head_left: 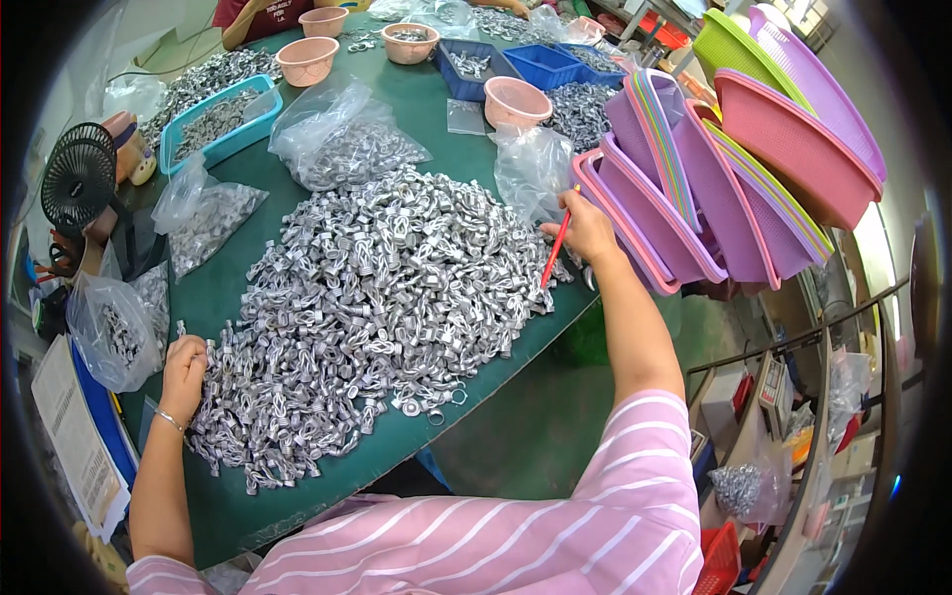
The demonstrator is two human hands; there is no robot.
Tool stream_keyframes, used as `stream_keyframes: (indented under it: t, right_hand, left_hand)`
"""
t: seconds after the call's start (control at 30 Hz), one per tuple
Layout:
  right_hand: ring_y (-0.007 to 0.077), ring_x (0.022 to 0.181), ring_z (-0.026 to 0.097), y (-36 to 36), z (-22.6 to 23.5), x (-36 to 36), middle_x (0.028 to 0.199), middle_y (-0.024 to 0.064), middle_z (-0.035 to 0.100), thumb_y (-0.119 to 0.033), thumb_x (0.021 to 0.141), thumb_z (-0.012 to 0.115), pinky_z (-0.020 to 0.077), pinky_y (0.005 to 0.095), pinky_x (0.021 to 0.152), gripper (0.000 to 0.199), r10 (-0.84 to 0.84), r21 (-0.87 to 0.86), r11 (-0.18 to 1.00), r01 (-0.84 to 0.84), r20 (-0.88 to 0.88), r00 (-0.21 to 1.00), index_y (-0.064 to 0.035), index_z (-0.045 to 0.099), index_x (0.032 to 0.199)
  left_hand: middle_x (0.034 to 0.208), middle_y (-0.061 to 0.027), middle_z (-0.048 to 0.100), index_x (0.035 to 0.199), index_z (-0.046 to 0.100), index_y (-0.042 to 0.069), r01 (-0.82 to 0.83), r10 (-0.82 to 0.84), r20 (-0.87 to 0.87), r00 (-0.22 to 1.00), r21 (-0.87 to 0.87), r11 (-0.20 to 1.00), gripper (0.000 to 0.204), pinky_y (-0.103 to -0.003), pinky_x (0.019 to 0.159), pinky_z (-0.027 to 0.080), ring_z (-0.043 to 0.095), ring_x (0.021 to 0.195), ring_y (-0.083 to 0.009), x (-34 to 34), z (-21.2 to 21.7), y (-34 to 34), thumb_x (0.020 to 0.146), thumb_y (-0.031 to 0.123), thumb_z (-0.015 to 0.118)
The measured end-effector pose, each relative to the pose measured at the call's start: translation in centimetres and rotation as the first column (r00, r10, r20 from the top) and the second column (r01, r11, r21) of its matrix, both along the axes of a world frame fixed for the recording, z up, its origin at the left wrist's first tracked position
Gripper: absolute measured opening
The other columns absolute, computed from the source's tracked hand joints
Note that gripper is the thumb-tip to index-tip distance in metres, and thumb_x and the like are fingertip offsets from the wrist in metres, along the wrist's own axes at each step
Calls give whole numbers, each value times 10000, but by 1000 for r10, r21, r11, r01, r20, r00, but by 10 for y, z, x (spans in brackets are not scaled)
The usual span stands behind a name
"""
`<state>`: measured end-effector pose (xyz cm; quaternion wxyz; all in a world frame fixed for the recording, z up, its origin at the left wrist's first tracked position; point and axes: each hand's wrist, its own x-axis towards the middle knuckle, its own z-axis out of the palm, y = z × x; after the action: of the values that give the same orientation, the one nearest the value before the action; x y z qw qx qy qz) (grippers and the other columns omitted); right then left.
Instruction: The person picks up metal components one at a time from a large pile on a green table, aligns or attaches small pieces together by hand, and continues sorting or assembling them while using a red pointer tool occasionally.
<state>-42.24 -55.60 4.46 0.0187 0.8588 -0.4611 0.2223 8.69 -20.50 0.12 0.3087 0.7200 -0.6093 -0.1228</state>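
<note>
A large heap of small silver metal pieces [387, 278], many with looped parts, spreads over the green table [476, 397]. At its right edge my right hand [587, 230] is closed round a slim red pencil-like stick [557, 248], its lower end touching the heap. My left hand [183, 379], with a bracelet at the wrist, is closed at the heap's left edge. A small silver metal piece [181, 328] stands up from its fingertips. A few ring-like pieces [436, 416] lie loose at the heap's near edge.
Stacked purple, pink and green plastic baskets [734, 169] lean at the right. Clear bags of metal pieces [342, 144], a light-blue tray [223, 124], pink bowls [307, 61] and blue bins [535, 67] stand farther back. A black fan [79, 177] is at the left. Another person's arm [238, 25] shows beyond.
</note>
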Motion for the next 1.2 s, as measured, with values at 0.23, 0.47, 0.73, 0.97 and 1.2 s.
stream_keyframes:
  t: [0.23,0.47,0.73,0.97,1.2]
  right_hand:
    - [410,694,574,-58,12,0,702,206,585,-70,735,562,458,467,600,53,-186,-209,953,220,173,967,-77,525,772]
    - [123,721,539,-72,24,-2,847,48,578,-213,780,664,447,271,655,230,-100,129,991,30,578,810,-25,569,872]
    - [91,666,548,-9,46,37,802,50,635,-234,871,558,419,220,582,216,-53,206,970,-132,706,706,-20,562,846]
    - [279,890,601,145,22,128,978,132,635,-68,730,643,439,360,799,125,534,-65,813,-578,477,698,-38,532,781]
    - [207,711,614,235,-3,193,896,160,642,-14,744,641,476,278,632,111,431,24,663,-748,805,407,0,544,796]
  left_hand:
    - [859,-127,525,761,477,-13,2,-2,-7,1000,3,1000,89,-332,770,369,470,819,-282,0,1,1,779,72,459]
    - [862,-128,524,762,479,-10,8,-8,-10,1000,-3,1000,82,-334,780,366,470,827,-284,-1,0,0,779,69,461]
    - [869,-132,543,749,477,-3,29,-32,-68,997,-47,998,47,-324,784,383,498,838,-279,6,-6,-1,740,39,457]
    - [894,-140,545,674,450,10,111,-120,-190,974,-56,992,81,-313,791,393,509,848,-276,1,10,18,607,30,491]
    - [968,-119,551,614,504,59,277,-269,78,960,-115,954,46,-384,843,367,489,916,-309,-29,34,55,575,48,526]
